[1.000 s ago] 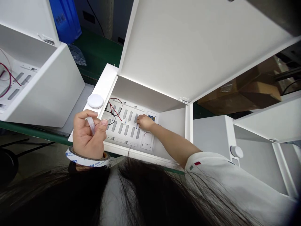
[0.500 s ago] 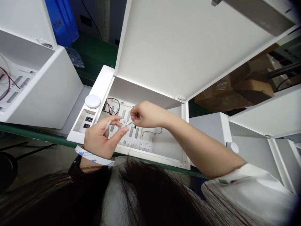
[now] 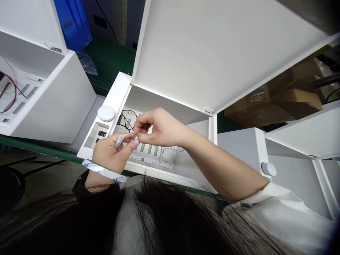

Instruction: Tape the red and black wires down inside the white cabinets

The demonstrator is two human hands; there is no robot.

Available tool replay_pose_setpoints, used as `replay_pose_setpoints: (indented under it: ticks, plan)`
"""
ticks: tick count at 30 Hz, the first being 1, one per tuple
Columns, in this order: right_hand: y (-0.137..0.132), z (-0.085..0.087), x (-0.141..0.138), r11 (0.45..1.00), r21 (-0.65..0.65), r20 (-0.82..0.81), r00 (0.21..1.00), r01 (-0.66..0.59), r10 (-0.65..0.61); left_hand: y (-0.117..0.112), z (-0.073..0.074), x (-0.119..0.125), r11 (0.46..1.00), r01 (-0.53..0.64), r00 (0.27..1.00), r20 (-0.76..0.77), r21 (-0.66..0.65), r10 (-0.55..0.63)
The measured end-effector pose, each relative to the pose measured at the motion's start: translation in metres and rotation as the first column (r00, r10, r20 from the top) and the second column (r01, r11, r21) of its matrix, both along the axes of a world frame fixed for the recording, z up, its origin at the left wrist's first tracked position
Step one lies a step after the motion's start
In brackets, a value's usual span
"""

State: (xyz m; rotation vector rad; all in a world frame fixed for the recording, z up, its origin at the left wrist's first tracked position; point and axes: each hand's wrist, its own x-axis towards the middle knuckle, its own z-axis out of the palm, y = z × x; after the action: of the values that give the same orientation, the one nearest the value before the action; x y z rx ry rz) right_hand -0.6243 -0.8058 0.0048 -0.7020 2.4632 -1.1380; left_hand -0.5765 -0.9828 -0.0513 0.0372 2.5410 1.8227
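Observation:
My left hand (image 3: 110,152) is closed around a small bundle of thin white strips (image 3: 120,141), which pokes out between thumb and fingers. A white tape strip with blue lettering (image 3: 103,171) goes around that wrist. My right hand (image 3: 159,127) pinches at the left fingertips, thumb and finger pressed together; a small pale piece shows there, too little to name. Both hands are over the open white box (image 3: 195,171). Inside it, red and black wires (image 3: 126,120) lie by a slotted bottom plate (image 3: 148,149), partly hidden by my hands.
The box's raised lid (image 3: 207,53) stands behind. On its left end sit a round white knob (image 3: 106,113) and a black socket (image 3: 102,133). Similar white boxes stand left (image 3: 55,102) and right (image 3: 236,148). Cardboard boxes (image 3: 294,102) and a blue bin (image 3: 74,24) are farther back.
My right hand has moved left, and its fingertips now meet those of my left hand. The left fingers have drawn closer together, and more of the white strips shows. The view has shifted slightly.

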Motion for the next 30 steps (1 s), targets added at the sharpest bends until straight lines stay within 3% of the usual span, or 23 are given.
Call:
replay_pose_setpoints:
  ticks: [3, 6, 8, 9, 11, 12, 15, 17, 21, 30]
  plan:
    - [-0.002, 0.004, -0.004, 0.998, -0.052, 0.022, 0.999, -0.029, 0.030, 0.001, 0.000, -0.002, 0.998, -0.057, 0.998, 0.017, 0.026, 0.057]
    - [0.011, -0.015, -0.022, 0.999, -0.040, 0.110, 0.994, 0.018, -0.014, 0.000, 0.002, -0.002, 0.991, -0.115, 0.993, 0.025, 0.063, 0.114]
    - [0.025, -0.049, -0.039, 0.989, 0.138, 0.191, 0.979, 0.047, -0.073, -0.001, 0.004, -0.001, 0.984, -0.155, 0.988, 0.026, 0.092, 0.153]
    - [0.032, -0.071, -0.046, 0.958, 0.281, 0.220, 0.969, 0.051, -0.116, -0.002, 0.004, -0.001, 0.981, -0.154, 0.988, 0.005, 0.116, 0.155]
    - [0.042, -0.123, -0.055, 0.821, 0.563, 0.173, 0.958, 0.093, -0.228, -0.002, 0.004, -0.001, 0.983, -0.116, 0.989, -0.073, 0.139, 0.127]
    - [0.045, -0.149, -0.057, 0.756, 0.635, 0.105, 0.951, 0.160, -0.290, -0.002, 0.004, 0.000, 0.987, -0.090, 0.987, -0.117, 0.135, 0.107]
    - [0.045, -0.214, -0.051, 0.755, 0.614, 0.036, 0.947, 0.232, -0.320, -0.001, 0.002, 0.000, 0.988, -0.086, 0.985, -0.138, 0.125, 0.103]
    - [0.041, -0.239, -0.043, 0.761, 0.584, 0.000, 0.938, 0.282, -0.348, 0.000, 0.000, 0.000, 0.982, -0.113, 0.983, -0.125, 0.152, 0.132]
    - [0.034, -0.258, -0.034, 0.711, 0.584, -0.060, 0.894, 0.392, -0.443, -0.001, -0.002, 0.000, 0.973, -0.124, 0.977, -0.150, 0.194, 0.155]
    - [0.028, -0.262, -0.035, 0.666, 0.575, -0.029, 0.825, 0.475, -0.564, -0.002, -0.003, -0.001, 0.977, -0.103, 0.981, -0.143, 0.185, 0.130]
